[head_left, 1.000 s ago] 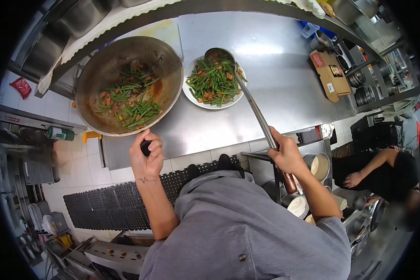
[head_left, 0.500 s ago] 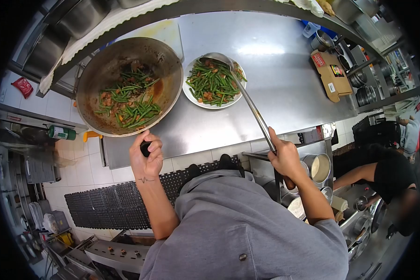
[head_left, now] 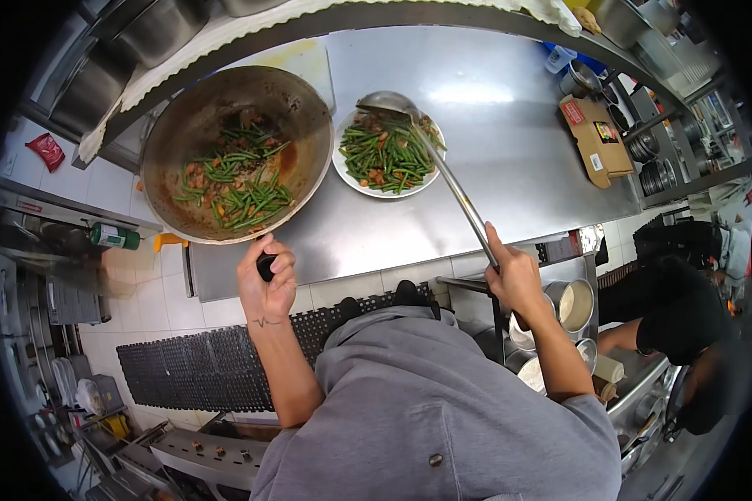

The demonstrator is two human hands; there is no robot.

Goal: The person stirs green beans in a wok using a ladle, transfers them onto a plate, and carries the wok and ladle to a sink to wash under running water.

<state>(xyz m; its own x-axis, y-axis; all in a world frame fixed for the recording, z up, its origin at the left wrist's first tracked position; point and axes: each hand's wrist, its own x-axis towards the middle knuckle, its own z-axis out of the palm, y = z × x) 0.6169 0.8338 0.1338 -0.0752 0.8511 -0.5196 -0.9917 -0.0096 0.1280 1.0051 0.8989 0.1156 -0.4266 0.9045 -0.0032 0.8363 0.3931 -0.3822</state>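
One brown cardboard box lies right of one round white plate of green beans. The left hand grips the black handle of one brown metal wok near the plate; the right hand clasps one steel ladle, its bowl hiding some beans.

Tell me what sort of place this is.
Most likely a restaurant or other commercial kitchen: there's a large wok of cooked green beans at a long stainless steel counter, deep metal pans on the shelving, and a perforated black floor mat.
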